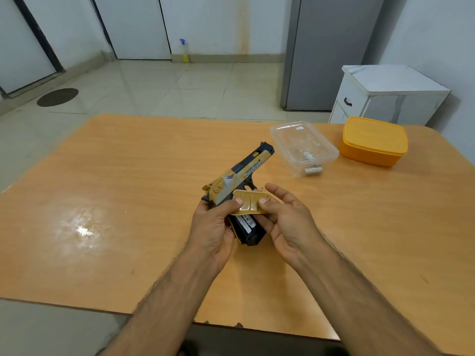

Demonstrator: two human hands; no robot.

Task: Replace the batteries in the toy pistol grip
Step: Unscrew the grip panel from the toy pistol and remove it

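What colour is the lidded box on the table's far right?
Orange, lid and base alike; the lidded box shows clearly in the head view.

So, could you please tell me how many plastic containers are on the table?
2. A clear plastic container stands open beyond the toy pistol, and an orange lidded container sits to its right near the table's far edge. None looks hidden.
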